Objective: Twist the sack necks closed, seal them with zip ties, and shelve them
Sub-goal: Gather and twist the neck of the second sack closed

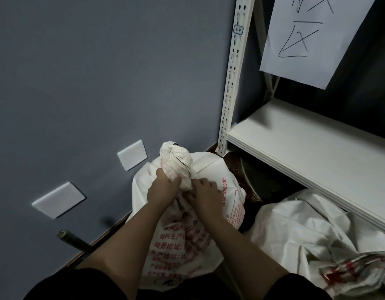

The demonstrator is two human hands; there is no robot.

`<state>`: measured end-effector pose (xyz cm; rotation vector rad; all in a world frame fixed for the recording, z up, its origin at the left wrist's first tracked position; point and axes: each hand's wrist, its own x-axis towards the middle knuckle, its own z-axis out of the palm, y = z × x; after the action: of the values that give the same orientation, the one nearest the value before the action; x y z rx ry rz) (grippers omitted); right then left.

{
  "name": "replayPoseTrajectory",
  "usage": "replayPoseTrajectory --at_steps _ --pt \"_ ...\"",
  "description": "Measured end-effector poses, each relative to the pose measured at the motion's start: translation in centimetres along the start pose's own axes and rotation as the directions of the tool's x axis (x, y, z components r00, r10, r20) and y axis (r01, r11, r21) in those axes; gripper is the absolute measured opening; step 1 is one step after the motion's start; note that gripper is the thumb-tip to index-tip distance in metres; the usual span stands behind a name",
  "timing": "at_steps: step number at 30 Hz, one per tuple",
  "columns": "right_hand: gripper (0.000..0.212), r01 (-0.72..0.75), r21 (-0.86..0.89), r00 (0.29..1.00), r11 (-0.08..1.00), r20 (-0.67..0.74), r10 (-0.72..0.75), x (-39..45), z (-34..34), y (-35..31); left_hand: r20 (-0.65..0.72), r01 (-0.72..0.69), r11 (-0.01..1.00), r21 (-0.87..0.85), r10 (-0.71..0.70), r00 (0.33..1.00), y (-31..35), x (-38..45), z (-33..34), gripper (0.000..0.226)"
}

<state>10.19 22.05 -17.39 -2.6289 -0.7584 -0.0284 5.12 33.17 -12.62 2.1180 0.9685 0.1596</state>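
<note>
A white woven sack (183,241) with red printing stands on the floor in front of me. Its neck (176,161) is bunched and twisted upright, with a thin black zip tie (180,161) running down it. My left hand (162,188) grips the neck from the left. My right hand (203,194) presses against the base of the neck from the right, fingers closed on the fabric. A second white sack (299,230) lies slumped on the floor to the right, under the shelf.
A white shelf board (306,146) juts out at right on a perforated upright post (231,79). A paper sign (312,37) hangs above it. The grey wall carries two white plates (132,155) (58,200). A dark metal bar (74,240) leans low left.
</note>
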Motion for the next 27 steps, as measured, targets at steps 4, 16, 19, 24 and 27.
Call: replayPoseTrajectory --at_steps 4,16,19,24,27 --pt "0.026 0.028 -0.204 0.978 0.978 -0.195 -0.069 -0.3 0.9 -0.8 -0.072 -0.053 0.997 0.055 0.056 0.996 -0.5 0.2 0.4 0.042" --pt "0.078 -0.29 0.667 0.915 0.687 0.402 -0.005 0.1 5.3 1.9 0.062 -0.008 0.998 0.062 0.004 0.998 0.4 -0.5 0.8 0.047" --pt "0.068 -0.334 0.586 0.871 0.738 0.492 0.003 -0.5 1.3 1.1 0.152 0.009 0.991 -0.137 0.012 0.988 0.5 -1.6 0.5 0.059" --pt "0.052 -0.24 0.349 0.896 0.906 0.44 0.067 -2.1 -3.9 1.6 0.088 0.008 0.98 -0.201 0.01 0.996 1.6 -3.7 -0.4 0.09" --pt "0.059 -0.233 0.274 0.89 0.933 0.447 0.09 -2.8 -5.5 2.1 0.091 0.01 0.977 -0.212 0.01 0.996 2.9 -5.1 -1.0 0.112"
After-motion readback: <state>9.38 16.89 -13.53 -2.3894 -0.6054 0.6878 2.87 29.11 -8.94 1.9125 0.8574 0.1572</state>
